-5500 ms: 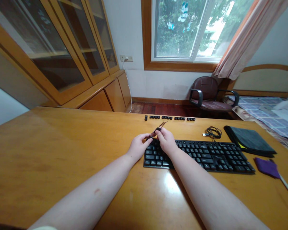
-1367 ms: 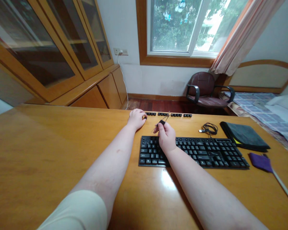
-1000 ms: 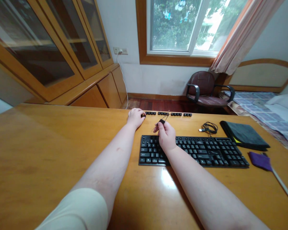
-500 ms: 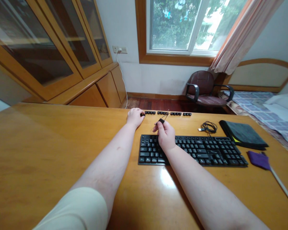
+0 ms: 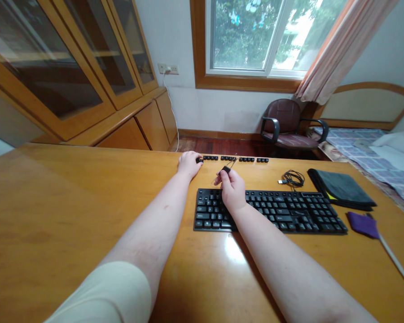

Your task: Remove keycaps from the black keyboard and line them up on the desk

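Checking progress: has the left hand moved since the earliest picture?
Yes: the left hand went from the flat black plastic keyboard's far-left corner forward to the row of loose black keycaps.

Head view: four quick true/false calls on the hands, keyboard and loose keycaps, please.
1. The right hand holds a wire keycap puller. True.
2. The left hand rests on the keyboard. False: it is at the left end of the keycap row on the desk, beyond the keyboard.
3. A coiled cable lies on the desk beyond the keyboard. True.
4. The folded dark cloth lies left of the keyboard. False: it lies by the keyboard's far right corner.
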A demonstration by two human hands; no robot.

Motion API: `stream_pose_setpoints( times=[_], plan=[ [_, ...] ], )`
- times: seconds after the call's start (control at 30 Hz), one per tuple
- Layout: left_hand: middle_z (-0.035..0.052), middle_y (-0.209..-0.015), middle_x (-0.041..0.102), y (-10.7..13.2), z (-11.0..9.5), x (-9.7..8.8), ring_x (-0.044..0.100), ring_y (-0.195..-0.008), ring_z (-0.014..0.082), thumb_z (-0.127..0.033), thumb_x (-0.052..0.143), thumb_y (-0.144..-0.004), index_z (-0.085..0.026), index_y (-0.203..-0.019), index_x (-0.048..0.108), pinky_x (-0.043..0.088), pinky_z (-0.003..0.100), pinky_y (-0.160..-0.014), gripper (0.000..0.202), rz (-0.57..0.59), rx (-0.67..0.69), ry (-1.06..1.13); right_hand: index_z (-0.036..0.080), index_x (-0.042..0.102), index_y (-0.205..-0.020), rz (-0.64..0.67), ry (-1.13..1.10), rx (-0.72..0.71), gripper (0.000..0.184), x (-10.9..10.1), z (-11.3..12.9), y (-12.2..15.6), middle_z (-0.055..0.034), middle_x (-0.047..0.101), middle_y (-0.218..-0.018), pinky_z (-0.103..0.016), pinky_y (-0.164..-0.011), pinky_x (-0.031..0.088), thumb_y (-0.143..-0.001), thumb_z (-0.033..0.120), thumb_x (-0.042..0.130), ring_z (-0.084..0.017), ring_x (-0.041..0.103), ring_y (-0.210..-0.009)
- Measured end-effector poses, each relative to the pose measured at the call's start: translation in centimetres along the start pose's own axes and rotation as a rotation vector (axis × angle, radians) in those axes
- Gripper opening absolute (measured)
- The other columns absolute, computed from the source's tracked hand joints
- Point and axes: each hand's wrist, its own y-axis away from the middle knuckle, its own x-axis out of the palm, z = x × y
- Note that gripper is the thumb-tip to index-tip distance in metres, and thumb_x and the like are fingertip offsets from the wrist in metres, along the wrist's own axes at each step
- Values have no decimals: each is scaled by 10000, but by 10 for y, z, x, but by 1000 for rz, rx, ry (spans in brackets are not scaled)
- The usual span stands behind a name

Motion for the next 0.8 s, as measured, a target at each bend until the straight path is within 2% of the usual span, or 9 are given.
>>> stream_pose_setpoints(
  times=[0.17, 0.33, 0.53, 0.8],
  plan=[
    [34, -1052, 600, 2, 2, -2, 478, -1043, 263, -307, 632, -704, -266, -945, 621, 375, 397, -918, 245, -20, 12, 5, 182, 583, -815, -2, -6, -4, 310, -1, 0, 0, -18, 620, -641, -248, -549, 427, -895, 422, 403, -137, 575, -598],
    [37, -1091, 568, 5, 10, -7, 458, -1082, 260, -261, 597, -720, -267, -926, 618, 362, 392, -949, 208, -53, -35, -24, 183, 581, -812, -6, -15, -3, 313, -1, -1, 0, -16, 615, -640, -249, -555, 430, -894, 427, 404, -139, 578, -605],
    [40, -1106, 568, 4, 11, -7, 447, -1100, 272, -308, 611, -720, -265, -905, 643, 357, 405, -958, 192, -13, -55, -24, 181, 583, -819, -7, -14, -3, 316, 0, -2, 0, -15, 614, -646, -244, -552, 429, -895, 430, 404, -137, 581, -610],
    [21, -1070, 590, 3, 6, -8, 452, -1101, 249, -305, 601, -736, -275, -889, 655, 362, 373, -958, 165, 22, -94, -62, 178, 584, -823, -8, -24, -10, 305, 1, -5, 0, -12, 612, -641, -239, -549, 428, -895, 421, 413, -134, 585, -609]
  ],
)
